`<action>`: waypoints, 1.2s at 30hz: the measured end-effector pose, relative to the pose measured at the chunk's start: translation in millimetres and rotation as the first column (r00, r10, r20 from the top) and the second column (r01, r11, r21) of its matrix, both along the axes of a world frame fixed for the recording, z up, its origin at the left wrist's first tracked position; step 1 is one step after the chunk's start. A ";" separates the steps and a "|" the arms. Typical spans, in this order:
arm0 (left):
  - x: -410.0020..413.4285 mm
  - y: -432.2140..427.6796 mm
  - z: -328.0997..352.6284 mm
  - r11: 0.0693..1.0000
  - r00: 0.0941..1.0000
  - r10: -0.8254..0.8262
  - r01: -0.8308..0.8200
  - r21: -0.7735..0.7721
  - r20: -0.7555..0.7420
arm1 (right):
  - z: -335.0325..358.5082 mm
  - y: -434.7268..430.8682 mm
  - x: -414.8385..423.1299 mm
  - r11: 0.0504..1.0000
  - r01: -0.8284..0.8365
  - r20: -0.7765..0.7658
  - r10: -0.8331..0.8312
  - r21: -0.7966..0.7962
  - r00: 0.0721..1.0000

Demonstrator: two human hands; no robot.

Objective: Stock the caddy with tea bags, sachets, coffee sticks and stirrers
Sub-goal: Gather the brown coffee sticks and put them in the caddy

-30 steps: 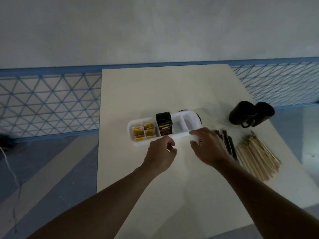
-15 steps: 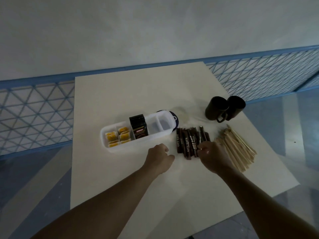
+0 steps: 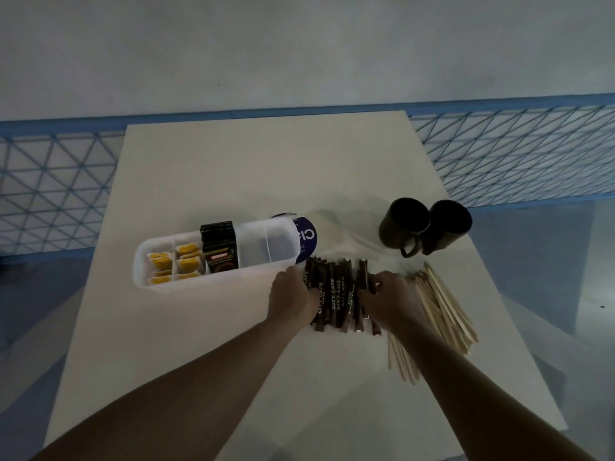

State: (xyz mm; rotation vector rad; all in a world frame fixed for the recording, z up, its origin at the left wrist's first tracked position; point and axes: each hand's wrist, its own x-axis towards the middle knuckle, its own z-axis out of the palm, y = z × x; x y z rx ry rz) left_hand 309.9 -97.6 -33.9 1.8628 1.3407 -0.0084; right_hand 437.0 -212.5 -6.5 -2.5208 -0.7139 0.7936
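A white caddy (image 3: 186, 283) lies across the table's middle. Its left compartments hold yellow tea bags (image 3: 173, 264), a middle one holds black sachets (image 3: 219, 251), and the two right compartments (image 3: 266, 244) show nothing inside. Just right of the caddy lies a pile of dark brown coffee sticks (image 3: 336, 294). My left hand (image 3: 291, 297) curls against the pile's left side and my right hand (image 3: 392, 301) curls over its right side, so the sticks sit bunched between them. Wooden stirrers (image 3: 442, 311) lie loose to the right of my right hand.
Two black mugs (image 3: 404, 224) (image 3: 449, 224) stand together at the back right. A clear wrapper with a blue label (image 3: 307, 237) lies behind the caddy's right end. The table's right edge runs close beside the stirrers; blue mesh railing lies beyond.
My left hand moved right from in front of the caddy onto the pile's left side. My right hand went from pinching a single stick to closing on the pile's right side.
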 end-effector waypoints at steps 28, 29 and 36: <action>1.5 7.8 -13.2 0.968 0.958 -0.206 0.229 0.099 -0.202 | -24.3 21.0 -7.5 0.993 0.013 -0.001 -0.013 -0.117 1.000; 0.3 7.4 -14.1 0.964 0.954 -0.219 0.244 0.104 -0.206 | -25.6 20.8 -7.8 0.992 0.008 0.007 -0.008 -0.122 1.000; -0.9 1.6 -5.5 0.966 0.948 -0.216 0.243 0.091 -0.235 | -27.4 16.9 -7.8 0.992 -0.024 0.014 0.026 -0.123 1.000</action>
